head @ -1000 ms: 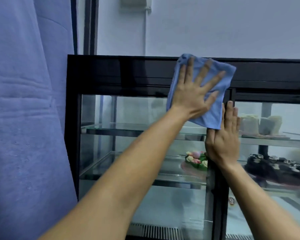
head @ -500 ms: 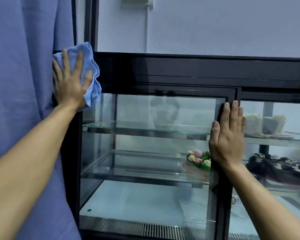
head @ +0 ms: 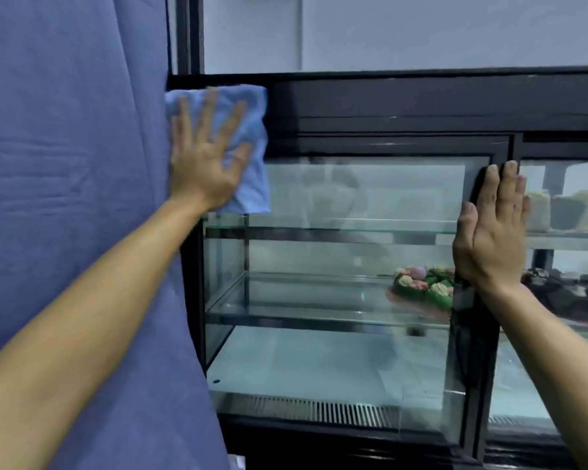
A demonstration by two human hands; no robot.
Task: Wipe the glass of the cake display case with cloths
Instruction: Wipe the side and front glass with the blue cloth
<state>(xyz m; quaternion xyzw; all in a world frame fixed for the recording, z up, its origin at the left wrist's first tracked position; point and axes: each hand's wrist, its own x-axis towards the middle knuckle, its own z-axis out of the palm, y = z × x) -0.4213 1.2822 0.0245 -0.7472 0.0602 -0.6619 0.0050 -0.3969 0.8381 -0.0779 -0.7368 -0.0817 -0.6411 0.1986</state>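
The cake display case (head: pixel 370 106) has a black frame and sliding glass doors (head: pixel 353 198). My left hand (head: pixel 204 157) presses a light blue cloth (head: pixel 252 140) flat against the case's upper left corner, fingers spread and straight. The cloth covers the top left of the glass and part of the black frame. My right hand (head: pixel 493 228) lies flat, fingers straight and together, on the black vertical door frame (head: pixel 472 368) between the two glass panes.
A blue curtain (head: pixel 65 198) hangs directly left of the case. Inside, a green decorated cake (head: pixel 421 288) sits on the middle shelf, a dark cake (head: pixel 574 290) to the right, and pale cakes (head: pixel 564 208) on the upper right shelf. A pale wall rises behind.
My left hand swept the cloth from the top middle of the case to its left edge, and now has come slightly back right and lower. The right hand stayed on the door frame.
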